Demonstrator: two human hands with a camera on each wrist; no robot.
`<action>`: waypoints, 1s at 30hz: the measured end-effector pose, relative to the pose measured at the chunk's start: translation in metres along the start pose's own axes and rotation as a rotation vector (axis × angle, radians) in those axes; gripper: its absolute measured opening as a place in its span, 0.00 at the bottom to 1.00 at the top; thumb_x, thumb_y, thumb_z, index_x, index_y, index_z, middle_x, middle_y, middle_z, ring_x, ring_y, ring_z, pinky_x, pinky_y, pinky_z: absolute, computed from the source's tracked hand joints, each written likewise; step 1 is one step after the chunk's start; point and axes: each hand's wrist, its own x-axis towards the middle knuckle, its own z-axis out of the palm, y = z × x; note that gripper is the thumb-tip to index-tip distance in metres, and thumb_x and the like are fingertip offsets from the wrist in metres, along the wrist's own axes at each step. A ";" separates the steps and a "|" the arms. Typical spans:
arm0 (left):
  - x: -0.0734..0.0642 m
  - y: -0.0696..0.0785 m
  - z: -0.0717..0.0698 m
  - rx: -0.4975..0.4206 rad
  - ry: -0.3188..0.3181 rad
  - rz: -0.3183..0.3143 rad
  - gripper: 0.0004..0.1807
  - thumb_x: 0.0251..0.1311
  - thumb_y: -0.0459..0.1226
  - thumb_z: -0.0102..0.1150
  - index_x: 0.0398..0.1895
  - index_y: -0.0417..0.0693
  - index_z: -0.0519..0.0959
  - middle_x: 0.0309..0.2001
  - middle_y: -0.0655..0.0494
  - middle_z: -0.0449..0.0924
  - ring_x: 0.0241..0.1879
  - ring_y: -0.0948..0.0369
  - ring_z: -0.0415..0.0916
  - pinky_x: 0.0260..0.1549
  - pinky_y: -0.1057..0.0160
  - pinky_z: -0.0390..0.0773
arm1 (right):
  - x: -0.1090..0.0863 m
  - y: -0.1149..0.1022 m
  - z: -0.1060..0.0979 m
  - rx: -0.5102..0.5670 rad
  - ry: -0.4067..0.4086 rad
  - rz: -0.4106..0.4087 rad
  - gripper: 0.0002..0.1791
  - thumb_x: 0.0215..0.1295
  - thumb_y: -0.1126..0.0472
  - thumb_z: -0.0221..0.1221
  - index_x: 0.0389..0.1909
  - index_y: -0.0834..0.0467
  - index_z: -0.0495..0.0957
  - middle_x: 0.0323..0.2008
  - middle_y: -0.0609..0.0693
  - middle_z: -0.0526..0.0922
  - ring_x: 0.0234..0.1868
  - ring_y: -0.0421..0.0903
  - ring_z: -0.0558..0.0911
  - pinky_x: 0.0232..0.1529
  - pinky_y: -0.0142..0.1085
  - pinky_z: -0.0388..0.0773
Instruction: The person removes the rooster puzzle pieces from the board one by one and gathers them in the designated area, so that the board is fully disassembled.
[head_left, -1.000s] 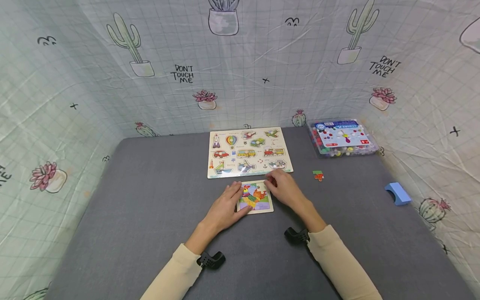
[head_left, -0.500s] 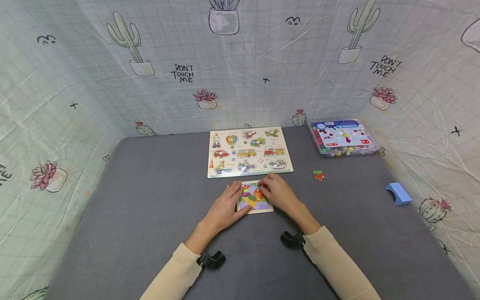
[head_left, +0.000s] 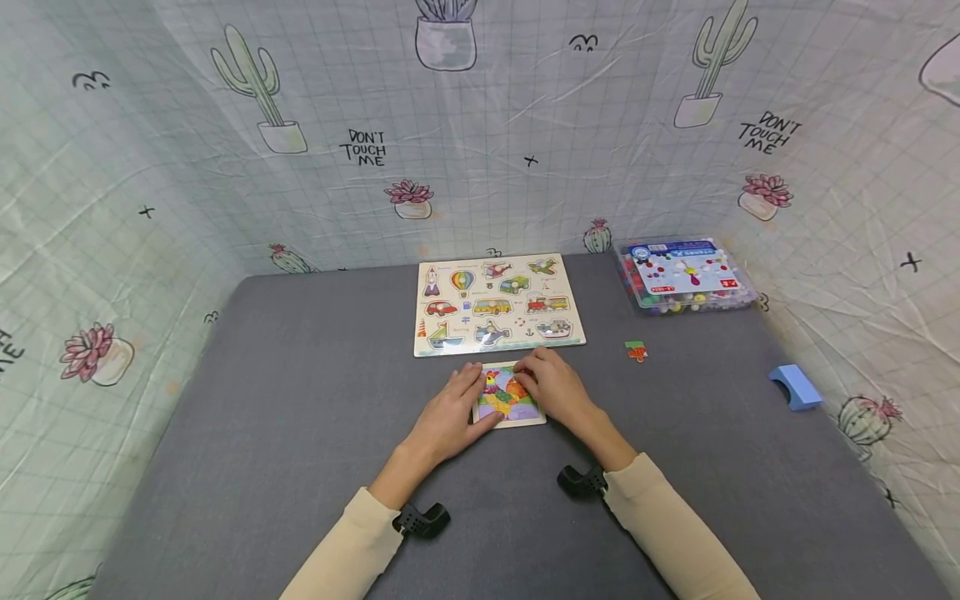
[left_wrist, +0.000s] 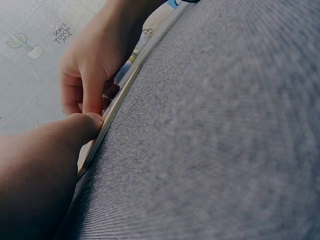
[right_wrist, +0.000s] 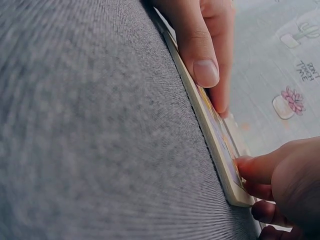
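A small square jigsaw puzzle (head_left: 510, 408) with a colourful rooster picture and a pale wooden frame lies on the grey table. My left hand (head_left: 448, 412) rests on its left side, fingers fairly straight along the top left and thumb on the near edge. At the upper right part of the puzzle, my right hand (head_left: 557, 387) pinches a piece with thumb and forefinger. Those fingers mostly cover the piece. In the right wrist view the right thumb (right_wrist: 247, 167) touches the puzzle's face near its frame. Off to the right lies a loose green and orange puzzle piece (head_left: 636, 351).
Just behind the puzzle lies a larger wooden vehicle board (head_left: 480, 325). A clear plastic box (head_left: 686, 275) of coloured parts stands at the back right. Near the right edge is a blue arch block (head_left: 797, 387). Patterned cloth (head_left: 480, 125) walls the table's back and sides.
My right hand has moved left from the puzzle's upper right corner onto its picture, then stayed nearly still. The left hand has kept its place.
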 end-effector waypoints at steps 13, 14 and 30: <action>0.000 0.001 0.000 -0.009 0.016 -0.009 0.35 0.63 0.54 0.64 0.64 0.39 0.76 0.71 0.43 0.69 0.73 0.49 0.65 0.72 0.50 0.65 | 0.000 -0.001 0.001 0.018 -0.004 0.012 0.06 0.67 0.61 0.64 0.40 0.58 0.85 0.36 0.51 0.79 0.40 0.49 0.77 0.42 0.45 0.78; 0.000 0.001 0.000 -0.008 0.021 -0.004 0.34 0.63 0.54 0.64 0.63 0.40 0.76 0.71 0.43 0.70 0.73 0.48 0.65 0.72 0.49 0.65 | 0.000 -0.001 0.001 0.017 -0.004 0.013 0.06 0.67 0.61 0.64 0.40 0.58 0.85 0.36 0.51 0.79 0.40 0.49 0.77 0.42 0.45 0.78; 0.002 0.000 0.002 0.026 0.145 0.222 0.23 0.63 0.48 0.66 0.54 0.43 0.84 0.59 0.47 0.81 0.64 0.51 0.76 0.66 0.52 0.74 | 0.000 0.001 0.002 0.022 0.001 0.026 0.05 0.67 0.61 0.64 0.40 0.57 0.85 0.36 0.49 0.79 0.40 0.47 0.77 0.41 0.44 0.78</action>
